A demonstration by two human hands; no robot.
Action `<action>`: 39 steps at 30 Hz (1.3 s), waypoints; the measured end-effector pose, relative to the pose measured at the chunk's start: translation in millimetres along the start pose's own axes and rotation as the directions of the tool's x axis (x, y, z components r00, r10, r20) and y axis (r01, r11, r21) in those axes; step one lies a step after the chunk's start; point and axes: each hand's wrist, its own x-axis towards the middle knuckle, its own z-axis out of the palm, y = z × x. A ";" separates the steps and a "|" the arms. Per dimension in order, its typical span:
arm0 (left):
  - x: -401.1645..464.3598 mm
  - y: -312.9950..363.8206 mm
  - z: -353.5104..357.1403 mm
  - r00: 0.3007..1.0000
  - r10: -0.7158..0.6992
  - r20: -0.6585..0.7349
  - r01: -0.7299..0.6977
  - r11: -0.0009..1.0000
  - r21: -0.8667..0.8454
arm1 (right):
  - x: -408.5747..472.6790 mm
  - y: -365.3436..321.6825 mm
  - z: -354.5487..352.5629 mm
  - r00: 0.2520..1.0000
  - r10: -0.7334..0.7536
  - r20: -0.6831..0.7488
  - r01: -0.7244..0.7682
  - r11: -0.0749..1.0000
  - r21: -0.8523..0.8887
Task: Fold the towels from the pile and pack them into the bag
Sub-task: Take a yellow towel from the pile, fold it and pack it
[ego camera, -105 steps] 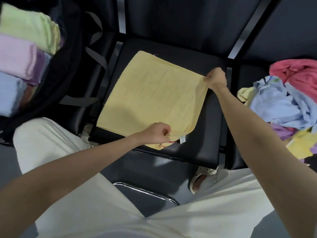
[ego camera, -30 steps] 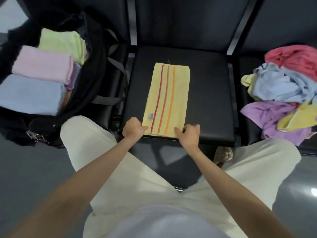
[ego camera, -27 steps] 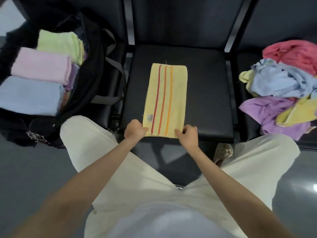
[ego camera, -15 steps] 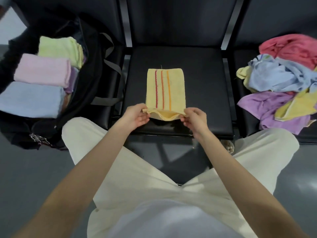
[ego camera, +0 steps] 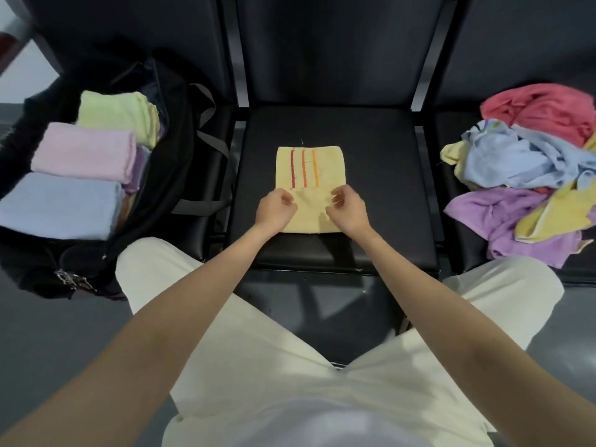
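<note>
Both hands w/ fingers curled on the yellow towel (ego camera: pixel 310 188), which lies flat on the black seat (ego camera: pixel 380 195) directly under & ahead of them. L hand (ego camera: pixel 274 210) pinches the left end of the folded-over flap's edge, R hand (ego camera: pixel 348 209) pinches the right end; the two hands sit close together, only the flap's width between them. Near half of the towel is doubled back toward the far half, so the flap's edge runs straight across btwn the fingertips; beyond that edge the towel shows three stripes, dark red, orange-red & orange, running away from the hands to the far hem. Near fold of the towel lies just behind the wrists, short of the seat's front edge. Well out to the L of the L hand: open black bag (ego camera: pixel 180 150) on the next seat, holding folded towels, green one (ego camera: pixel 119 117) farthest, pink one (ego camera: pixel 84 153) in the middle, light blue one (ego camera: pixel 61 204) nearest, w/ a purple edge tucked beside the pink. Well out to the R of the R hand: loose pile (ego camera: pixel 529 175) on the other seat, red-pink, light blue, purple & yellow cloths tangled together. Person's cream trousers (ego camera: pixel 258 350) below both forearms, knees spread either side of the seat.
</note>
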 end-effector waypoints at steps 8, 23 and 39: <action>-7.3 -43.2 -3.9 0.817 0.486 0.311 -0.542 0.462 0.702 | -7.3 44.5 -0.4 0.906 -0.343 0.247 0.415 0.618 -0.668; -56.7 -22.6 -46.5 0.943 0.283 0.172 -0.324 0.900 0.291 | -52.4 22.0 -29.3 0.986 -0.083 0.142 0.093 0.993 -0.066; 13.9 -38.3 -9.3 0.994 -0.100 0.041 0.100 0.995 -0.013 | 17.6 26.8 6.8 0.983 0.165 -0.085 -0.166 0.986 0.001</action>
